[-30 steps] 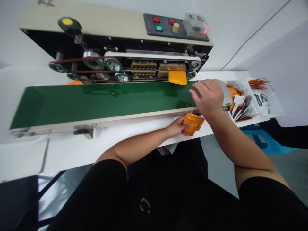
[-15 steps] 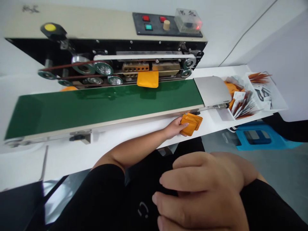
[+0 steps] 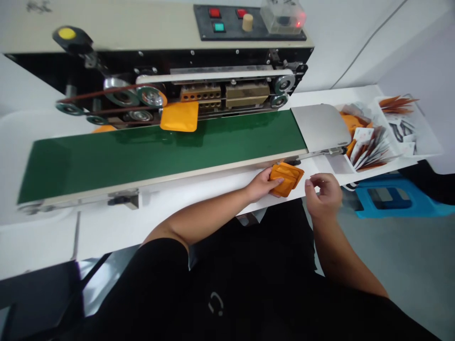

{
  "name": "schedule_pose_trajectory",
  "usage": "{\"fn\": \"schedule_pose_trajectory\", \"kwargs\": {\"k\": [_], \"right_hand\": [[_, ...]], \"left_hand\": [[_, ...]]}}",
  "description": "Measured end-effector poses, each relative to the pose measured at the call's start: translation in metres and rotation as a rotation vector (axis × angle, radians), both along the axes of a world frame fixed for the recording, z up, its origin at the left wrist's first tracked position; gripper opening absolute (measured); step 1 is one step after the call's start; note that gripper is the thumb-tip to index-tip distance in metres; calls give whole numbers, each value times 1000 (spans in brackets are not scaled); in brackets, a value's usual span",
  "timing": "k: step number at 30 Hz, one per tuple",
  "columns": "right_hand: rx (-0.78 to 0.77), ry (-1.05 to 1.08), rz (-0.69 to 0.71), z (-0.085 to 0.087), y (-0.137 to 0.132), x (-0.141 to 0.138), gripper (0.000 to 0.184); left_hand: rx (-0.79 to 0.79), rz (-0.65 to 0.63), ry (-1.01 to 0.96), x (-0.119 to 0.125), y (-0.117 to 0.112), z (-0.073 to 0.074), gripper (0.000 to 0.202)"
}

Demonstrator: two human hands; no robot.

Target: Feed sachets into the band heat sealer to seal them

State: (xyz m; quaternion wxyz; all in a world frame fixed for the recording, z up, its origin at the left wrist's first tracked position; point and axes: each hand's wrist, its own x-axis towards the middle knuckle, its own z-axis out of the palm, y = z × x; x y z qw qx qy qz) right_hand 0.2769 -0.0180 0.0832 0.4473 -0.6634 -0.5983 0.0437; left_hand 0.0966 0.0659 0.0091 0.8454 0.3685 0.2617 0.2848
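Observation:
My left hand (image 3: 262, 183) grips a small stack of orange pouches (image 3: 287, 176) at the white table's front edge, just below the green conveyor belt (image 3: 149, 149). Close to the right of that stack hovers my right hand (image 3: 322, 193), fingers curled loosely and apart, holding nothing. One orange pouch (image 3: 178, 117) rides along the band sealer machine (image 3: 170, 61), its top edge caught between the sealing belts. Another orange pouch (image 3: 104, 128) peeks out at the belt's far left.
A silver feed plate (image 3: 318, 127) sits at the belt's right end. White bins (image 3: 423, 137) with orange pouches and small white sachets stand at the right. A blue stool (image 3: 394, 201) is below the table. The control panel (image 3: 245, 21) has red and green buttons.
The orange pouch has travelled left along the sealer. My right hand left the belt's right end, swung close to the camera, and now hovers beside the stack in my left hand.

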Motion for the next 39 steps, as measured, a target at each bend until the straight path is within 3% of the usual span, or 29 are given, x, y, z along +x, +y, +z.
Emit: {"fn": "schedule_pose_trajectory", "kwargs": {"k": [3,8,13,16,20,24,30,34,39], "right_hand": [[-53,-98,-7,-25,-5,5,16],[-189,-79,-4,-39,-10,-5,24],[-351,264,-67,-41,-7,-16,29],[-309,602,-84,-39,-6,-18,31],[-100,822,-160,-20,-4,-10,34],[29,871,-103,21,12,8,41],[-138,878,104,75,79,28,46],[-274,897,183,89,127,27,34],[-354,934,162,96,168,21,30]], "left_hand": [[-3,21,25,0,-1,4,90],[3,38,45,-2,-3,7,82],[-6,38,40,-3,-2,7,85],[1,60,48,-3,-1,6,81],[2,68,66,-2,-1,5,79],[17,64,78,0,-1,1,79],[3,50,78,2,1,-3,81],[-5,37,57,2,3,-4,83],[-12,21,39,1,4,-3,85]]}}
